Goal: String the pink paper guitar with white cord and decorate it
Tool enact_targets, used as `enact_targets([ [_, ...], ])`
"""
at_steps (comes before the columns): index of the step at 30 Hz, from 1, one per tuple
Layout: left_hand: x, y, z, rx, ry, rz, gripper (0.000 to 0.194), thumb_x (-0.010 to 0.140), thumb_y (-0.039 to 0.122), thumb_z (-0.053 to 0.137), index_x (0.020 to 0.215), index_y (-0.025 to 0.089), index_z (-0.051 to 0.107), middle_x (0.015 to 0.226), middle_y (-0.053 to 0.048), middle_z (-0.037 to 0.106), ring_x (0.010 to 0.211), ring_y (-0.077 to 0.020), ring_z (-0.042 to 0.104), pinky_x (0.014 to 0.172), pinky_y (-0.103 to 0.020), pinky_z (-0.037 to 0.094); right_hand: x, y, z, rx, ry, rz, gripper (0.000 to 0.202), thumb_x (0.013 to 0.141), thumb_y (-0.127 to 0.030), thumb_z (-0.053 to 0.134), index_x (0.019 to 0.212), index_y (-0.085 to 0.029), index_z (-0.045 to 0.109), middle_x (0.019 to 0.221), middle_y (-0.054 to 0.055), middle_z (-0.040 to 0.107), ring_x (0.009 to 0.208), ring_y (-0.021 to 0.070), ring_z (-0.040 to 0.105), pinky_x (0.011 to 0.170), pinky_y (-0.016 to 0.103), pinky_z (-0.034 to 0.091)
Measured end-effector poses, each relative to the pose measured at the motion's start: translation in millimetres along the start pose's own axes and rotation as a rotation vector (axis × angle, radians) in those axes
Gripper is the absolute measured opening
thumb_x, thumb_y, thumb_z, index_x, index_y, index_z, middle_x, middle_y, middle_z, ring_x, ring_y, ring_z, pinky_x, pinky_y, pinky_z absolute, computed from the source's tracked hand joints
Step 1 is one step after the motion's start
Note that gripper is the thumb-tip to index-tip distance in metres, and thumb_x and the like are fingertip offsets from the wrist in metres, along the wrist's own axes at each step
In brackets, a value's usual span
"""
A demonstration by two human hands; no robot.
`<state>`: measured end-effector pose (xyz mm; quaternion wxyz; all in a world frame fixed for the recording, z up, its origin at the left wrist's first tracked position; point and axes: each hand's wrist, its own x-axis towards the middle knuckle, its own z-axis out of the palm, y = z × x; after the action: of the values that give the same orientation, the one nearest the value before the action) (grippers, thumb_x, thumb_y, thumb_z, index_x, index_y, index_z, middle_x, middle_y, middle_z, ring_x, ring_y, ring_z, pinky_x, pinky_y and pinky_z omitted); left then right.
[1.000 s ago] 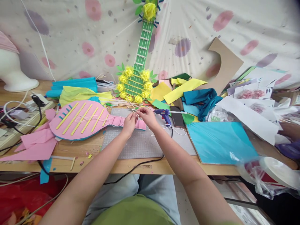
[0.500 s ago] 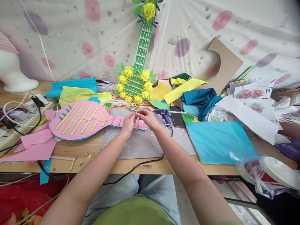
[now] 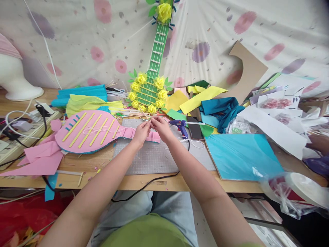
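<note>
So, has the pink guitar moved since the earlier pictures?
No: judged against the gray cutting mat, the pink guitar lies in the same place.

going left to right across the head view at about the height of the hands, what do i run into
Power strip, pink rounded body with yellow strips, left hand, right hand, purple glue gun, blue panel.
</note>
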<state>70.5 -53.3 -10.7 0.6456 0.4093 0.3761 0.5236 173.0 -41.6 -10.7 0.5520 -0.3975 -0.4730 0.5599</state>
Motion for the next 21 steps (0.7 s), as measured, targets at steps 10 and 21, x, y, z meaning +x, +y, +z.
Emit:
enact_targets([
  [10, 36, 81, -10.5, -0.317, 0.050, 0.035, 0.029, 0.088, 0.020, 0.044, 0.060, 0.014, 0.049, 0.046, 0.004, 0.040, 0.039, -0.0043, 0.039, 0.042, -0.016, 0.037, 2, -21, 18, -0.073, -0.285, 0.169, 0.033, 0.082, -0.049, 0.048, 0.088, -0.017, 0.055, 0.062, -0.002, 0.049, 0.046, 0.0056, 0.037, 0.041, 0.018, 0.025],
  [21, 50, 179, -98.7, -0.156, 0.283, 0.179, 0.032, 0.091, 0.015, 0.033, 0.060, 0.014, 0.039, 0.039, 0.007, 0.024, 0.034, -0.0031, 0.017, 0.034, -0.014, 0.021, -5, -61, -49, -0.207, -0.509, 0.189, 0.029, 0.083, -0.042, 0.051, 0.069, -0.016, 0.049, 0.046, -0.009, 0.024, 0.040, 0.0038, 0.015, 0.037, 0.018, 0.009],
])
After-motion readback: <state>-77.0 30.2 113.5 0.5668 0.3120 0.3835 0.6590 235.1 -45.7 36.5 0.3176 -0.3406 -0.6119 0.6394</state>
